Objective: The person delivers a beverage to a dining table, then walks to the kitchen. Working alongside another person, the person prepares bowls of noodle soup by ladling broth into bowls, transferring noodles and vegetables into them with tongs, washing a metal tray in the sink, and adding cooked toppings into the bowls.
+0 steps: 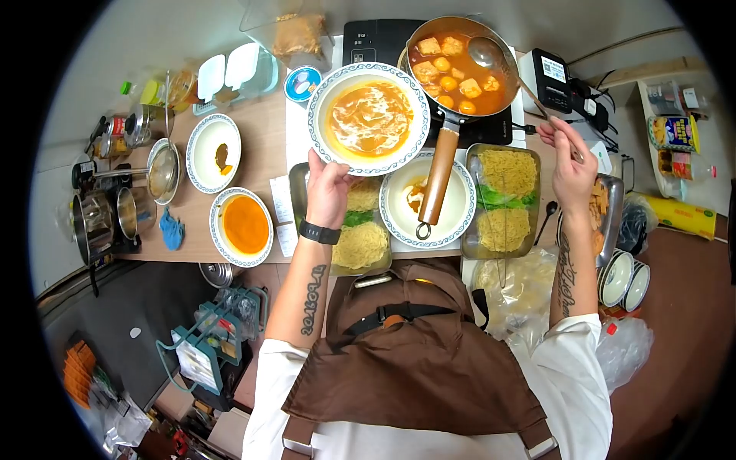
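My left hand (330, 188) grips the near left rim of a patterned bowl (368, 119) of orange broth with white swirls, held beside the pan. In my right hand (566, 149) is the handle of a metal ladle (485, 52), whose head rests in the pan (462, 65). Red-orange soup with tofu-like chunks and round yellow balls fills that pan. Its wooden handle (441, 165) points toward me, over a second patterned bowl (391, 218) with some brown sauce. Trays of noodles and greens flank this bowl, the left tray (360, 268) and the right tray (502, 253).
A black cooker (368, 38) is under the pan. To the left are a bowl of orange liquid (245, 226), a bowl with brown seasoning (212, 138), a strainer (162, 172) and a blue cloth (172, 229). A metal tray (611, 222) and stacked bowls (616, 277) stand right.
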The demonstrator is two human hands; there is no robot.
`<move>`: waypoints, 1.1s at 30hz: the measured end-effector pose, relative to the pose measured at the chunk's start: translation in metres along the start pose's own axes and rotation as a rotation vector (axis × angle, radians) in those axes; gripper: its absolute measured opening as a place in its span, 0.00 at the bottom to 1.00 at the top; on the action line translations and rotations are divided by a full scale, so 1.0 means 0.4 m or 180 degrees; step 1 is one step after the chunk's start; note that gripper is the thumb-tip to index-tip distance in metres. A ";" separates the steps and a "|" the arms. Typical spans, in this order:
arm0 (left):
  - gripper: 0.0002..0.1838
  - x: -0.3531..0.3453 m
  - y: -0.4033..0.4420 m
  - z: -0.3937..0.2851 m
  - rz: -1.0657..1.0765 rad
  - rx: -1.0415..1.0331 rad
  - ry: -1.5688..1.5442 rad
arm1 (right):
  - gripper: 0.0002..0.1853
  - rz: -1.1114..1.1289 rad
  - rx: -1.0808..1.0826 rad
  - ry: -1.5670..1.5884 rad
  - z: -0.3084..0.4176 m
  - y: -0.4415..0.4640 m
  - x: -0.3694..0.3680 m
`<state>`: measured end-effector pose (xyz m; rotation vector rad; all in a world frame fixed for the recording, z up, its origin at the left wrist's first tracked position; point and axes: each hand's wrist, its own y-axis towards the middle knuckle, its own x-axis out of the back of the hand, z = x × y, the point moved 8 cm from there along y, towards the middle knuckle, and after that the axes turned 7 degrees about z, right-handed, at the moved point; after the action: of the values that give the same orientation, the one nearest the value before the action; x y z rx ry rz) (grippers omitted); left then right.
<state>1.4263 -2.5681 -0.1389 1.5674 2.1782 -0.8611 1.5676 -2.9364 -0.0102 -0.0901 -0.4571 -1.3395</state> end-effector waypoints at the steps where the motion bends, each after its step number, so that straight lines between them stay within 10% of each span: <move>1: 0.29 0.005 0.001 0.003 -0.0005 0.0004 0.0013 | 0.14 -0.0017 -0.0063 0.0036 -0.017 0.004 -0.004; 14: 0.30 0.008 0.000 0.003 -0.0084 0.0005 -0.0005 | 0.18 -0.0682 -0.0769 0.1209 -0.051 0.027 0.055; 33: 0.29 0.010 0.003 0.003 -0.0022 0.0029 -0.0010 | 0.14 0.0877 -0.0405 0.1194 0.097 -0.030 -0.096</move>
<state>1.4260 -2.5659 -0.1426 1.5626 2.1820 -0.8760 1.5400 -2.8918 0.0085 -0.0049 -0.0388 -1.0809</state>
